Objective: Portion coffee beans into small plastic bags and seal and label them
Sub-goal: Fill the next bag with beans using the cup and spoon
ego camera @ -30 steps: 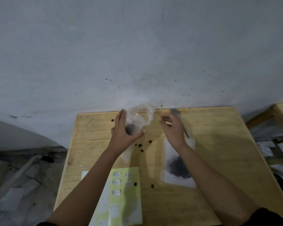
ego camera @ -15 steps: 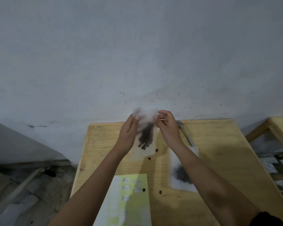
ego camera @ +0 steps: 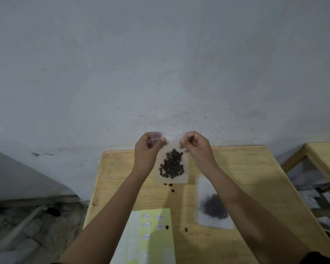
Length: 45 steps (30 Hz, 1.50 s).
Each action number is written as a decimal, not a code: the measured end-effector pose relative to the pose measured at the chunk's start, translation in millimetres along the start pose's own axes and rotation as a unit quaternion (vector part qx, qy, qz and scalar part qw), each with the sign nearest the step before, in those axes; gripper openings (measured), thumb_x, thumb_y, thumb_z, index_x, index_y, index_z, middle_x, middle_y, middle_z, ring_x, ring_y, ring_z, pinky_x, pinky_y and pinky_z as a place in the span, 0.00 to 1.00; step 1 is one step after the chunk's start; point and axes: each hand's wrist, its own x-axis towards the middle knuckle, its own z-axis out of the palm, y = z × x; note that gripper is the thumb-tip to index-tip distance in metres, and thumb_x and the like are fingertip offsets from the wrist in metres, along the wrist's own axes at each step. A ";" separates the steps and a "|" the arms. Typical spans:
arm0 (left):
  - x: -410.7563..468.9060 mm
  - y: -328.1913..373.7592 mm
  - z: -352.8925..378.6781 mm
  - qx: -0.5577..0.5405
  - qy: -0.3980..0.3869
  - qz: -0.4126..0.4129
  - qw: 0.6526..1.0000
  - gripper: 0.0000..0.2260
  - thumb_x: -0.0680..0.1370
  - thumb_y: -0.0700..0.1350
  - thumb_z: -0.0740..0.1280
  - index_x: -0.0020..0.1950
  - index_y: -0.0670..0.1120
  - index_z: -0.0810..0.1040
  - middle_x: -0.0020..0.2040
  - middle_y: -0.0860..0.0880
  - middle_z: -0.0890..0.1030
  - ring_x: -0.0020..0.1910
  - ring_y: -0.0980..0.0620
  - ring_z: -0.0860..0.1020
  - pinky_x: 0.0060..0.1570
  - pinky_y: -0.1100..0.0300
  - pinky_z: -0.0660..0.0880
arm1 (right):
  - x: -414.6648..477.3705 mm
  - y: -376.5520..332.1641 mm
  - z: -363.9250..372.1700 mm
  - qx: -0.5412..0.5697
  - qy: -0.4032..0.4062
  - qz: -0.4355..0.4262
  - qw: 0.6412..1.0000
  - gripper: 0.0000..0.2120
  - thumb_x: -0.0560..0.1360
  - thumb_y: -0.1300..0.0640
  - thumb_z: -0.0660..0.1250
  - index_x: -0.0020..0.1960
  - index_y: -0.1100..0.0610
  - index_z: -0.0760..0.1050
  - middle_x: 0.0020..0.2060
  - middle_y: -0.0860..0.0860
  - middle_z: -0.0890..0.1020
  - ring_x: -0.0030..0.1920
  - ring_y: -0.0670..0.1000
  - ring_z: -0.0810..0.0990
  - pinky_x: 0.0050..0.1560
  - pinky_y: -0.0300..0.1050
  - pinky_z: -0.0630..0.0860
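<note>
— What have you got in your hands?

— A small clear plastic bag [ego camera: 172, 164] of coffee beans [ego camera: 172, 166], hanging upright above the far end of the wooden table [ego camera: 246, 168]. My left hand [ego camera: 148, 151] pinches its top left corner and my right hand [ego camera: 197, 147] pinches the top right, both closed on the strip.

— And on the table?

— A second bag of beans [ego camera: 213, 206] lies flat under my right forearm. A yellow-green label sheet [ego camera: 151, 237] sits near me, with loose beans [ego camera: 170, 185] scattered between.
</note>
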 end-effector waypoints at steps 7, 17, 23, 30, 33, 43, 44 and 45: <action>5.2 0.6 5.6 0.062 -0.057 0.023 0.996 0.07 0.74 0.39 0.70 0.51 0.43 0.78 0.47 0.41 0.82 0.45 0.49 0.83 0.53 0.52 0.78 | 6.5 -2.5 5.4 -0.019 0.027 0.029 0.999 0.06 0.68 0.63 0.74 0.39 0.54 0.78 0.38 0.48 0.83 0.43 0.48 0.81 0.48 0.44 0.78; 14.7 0.5 -1.1 0.033 -0.110 0.006 0.993 0.07 0.78 0.35 0.64 0.54 0.41 0.77 0.49 0.48 0.83 0.50 0.53 0.82 0.49 0.63 0.77 | 7.8 -1.1 -3.4 0.064 0.026 0.060 0.996 0.09 0.72 0.67 0.69 0.52 0.62 0.78 0.41 0.53 0.83 0.39 0.44 0.83 0.45 0.36 0.79; 9.4 -6.8 -4.5 -0.017 -0.120 -0.021 0.992 0.10 0.79 0.35 0.60 0.58 0.42 0.77 0.54 0.43 0.81 0.55 0.49 0.80 0.54 0.61 0.77 | 3.9 0.9 -1.8 0.084 0.021 0.070 0.994 0.07 0.73 0.67 0.67 0.46 0.57 0.78 0.37 0.51 0.83 0.38 0.45 0.83 0.42 0.35 0.79; 11.8 -1.2 -12.9 -0.012 -0.129 -0.040 0.991 0.13 0.80 0.37 0.60 0.63 0.42 0.74 0.53 0.46 0.82 0.50 0.54 0.82 0.50 0.63 0.78 | 2.4 -2.9 -4.3 0.120 -0.016 0.098 0.988 0.07 0.76 0.65 0.64 0.49 0.57 0.79 0.39 0.50 0.85 0.41 0.46 0.84 0.41 0.36 0.79; 10.1 -5.9 -10.3 0.011 -0.089 -0.031 0.995 0.12 0.80 0.36 0.60 0.61 0.42 0.75 0.50 0.44 0.82 0.50 0.49 0.81 0.48 0.61 0.78 | 1.6 -4.4 -0.8 0.110 -0.009 0.096 0.989 0.07 0.75 0.66 0.65 0.48 0.57 0.79 0.37 0.49 0.85 0.40 0.47 0.84 0.43 0.37 0.79; 2.5 -2.8 -5.1 0.019 -0.077 0.003 0.997 0.12 0.75 0.36 0.68 0.58 0.43 0.77 0.45 0.45 0.84 0.45 0.50 0.83 0.49 0.56 0.80 | -1.4 -11.3 5.9 0.014 0.012 0.067 0.998 0.08 0.67 0.63 0.75 0.44 0.56 0.79 0.42 0.50 0.82 0.43 0.48 0.81 0.42 0.40 0.80; 2.1 -2.7 -4.2 0.023 -0.078 0.006 0.997 0.12 0.75 0.36 0.68 0.58 0.43 0.77 0.44 0.45 0.84 0.45 0.49 0.83 0.49 0.56 0.80 | -1.2 -10.8 6.1 0.006 0.018 0.064 0.998 0.07 0.67 0.63 0.75 0.43 0.56 0.79 0.42 0.49 0.82 0.42 0.48 0.81 0.43 0.41 0.80; 1.5 -2.0 -2.8 0.026 -0.079 0.009 0.996 0.12 0.75 0.36 0.69 0.57 0.43 0.77 0.43 0.45 0.84 0.44 0.49 0.83 0.48 0.56 0.80 | -0.8 -10.1 6.4 -0.003 0.026 0.059 0.998 0.07 0.67 0.63 0.75 0.41 0.55 0.79 0.41 0.49 0.82 0.42 0.48 0.81 0.45 0.43 0.80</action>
